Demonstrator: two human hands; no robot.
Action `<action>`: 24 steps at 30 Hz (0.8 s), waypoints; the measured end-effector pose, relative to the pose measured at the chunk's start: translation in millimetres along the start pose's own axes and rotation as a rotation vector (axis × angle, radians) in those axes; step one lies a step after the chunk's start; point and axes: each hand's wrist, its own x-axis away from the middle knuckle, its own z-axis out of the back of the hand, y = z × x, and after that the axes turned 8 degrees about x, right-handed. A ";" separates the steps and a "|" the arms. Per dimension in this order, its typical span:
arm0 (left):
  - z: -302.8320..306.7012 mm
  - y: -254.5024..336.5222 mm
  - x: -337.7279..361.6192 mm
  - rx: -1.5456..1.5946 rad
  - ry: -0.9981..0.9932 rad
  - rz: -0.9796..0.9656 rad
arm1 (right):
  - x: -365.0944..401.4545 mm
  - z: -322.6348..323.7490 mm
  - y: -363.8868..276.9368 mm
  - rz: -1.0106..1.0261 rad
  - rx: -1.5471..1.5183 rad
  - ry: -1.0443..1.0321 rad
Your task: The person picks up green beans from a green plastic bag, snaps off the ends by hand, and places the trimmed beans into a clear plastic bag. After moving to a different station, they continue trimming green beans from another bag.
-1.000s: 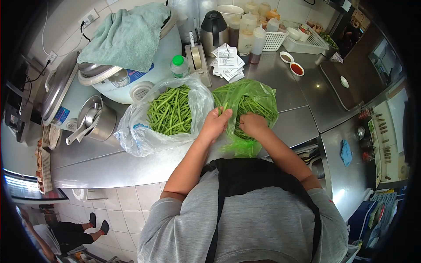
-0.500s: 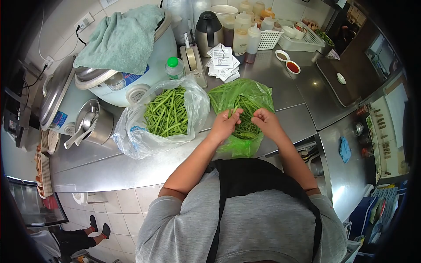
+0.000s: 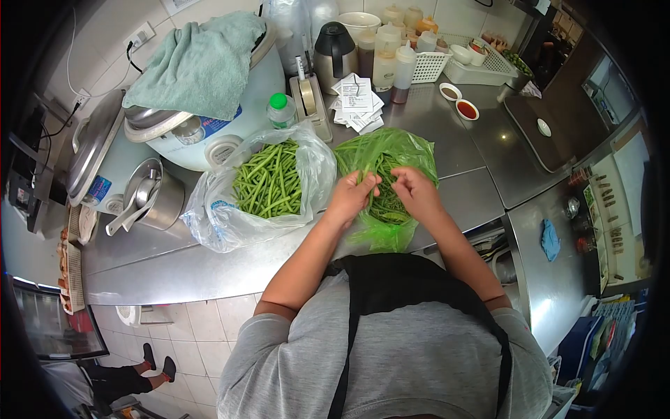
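Note:
A green plastic bag (image 3: 412,144) lies open on the steel counter (image 3: 132,272), with thin green beans (image 3: 388,202) inside. Over its left part is my left hand (image 3: 354,195), thumb and fingers pinched together; what they hold is too small to make out. My right hand (image 3: 417,194) is over the bag's right part, its fingers bent and thumb close to the forefinger; whether it holds anything is hidden. To the left, a clear plastic bag (image 3: 317,164) holds a heap of short cut green bean pieces (image 3: 269,183).
Behind the bags stand a green-capped bottle (image 3: 281,110), a tape dispenser (image 3: 311,108), paper slips (image 3: 357,101), a thermos (image 3: 335,54) and sauce bottles (image 3: 403,72). A steel pot (image 3: 165,202) is at left. Another person's legs (image 3: 132,377) show at lower left.
My right hand has moved slightly left and up, nearer my left hand. My left hand has shifted slightly left. The whole view has shifted a little.

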 end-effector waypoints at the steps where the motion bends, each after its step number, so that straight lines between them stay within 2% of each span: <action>1: -3.1 -0.5 2.0 -0.027 -0.029 0.024 | -4.1 10.2 -18.9 0.081 0.051 0.058; 2: -5.6 -0.2 4.0 -0.055 -0.058 0.047 | -6.9 15.9 -28.8 0.162 0.101 0.116; 5: -10.8 4.1 9.8 -0.102 -0.083 0.073 | -9.8 16.6 -27.5 0.273 0.252 0.109; 11: -6.3 -0.1 9.2 -0.115 -0.101 0.053 | -3.3 12.2 -17.0 0.276 0.322 0.005; 14: -7.8 -4.1 7.5 -0.175 -0.101 0.006 | 0.2 -2.1 -7.7 0.149 0.277 0.053; 17: -2.1 -19.6 1.1 -0.230 -0.205 -0.114 | -3.2 -11.0 -0.1 -0.271 -0.318 -0.124; 20: -3.0 -7.5 8.9 -0.447 -0.227 -0.208 | -18.9 -0.7 -10.2 -0.445 -0.621 -0.114; 24: 20.4 38.5 15.2 -0.439 0.133 -0.223 | -31.1 -7.7 33.9 -0.388 -0.349 -0.275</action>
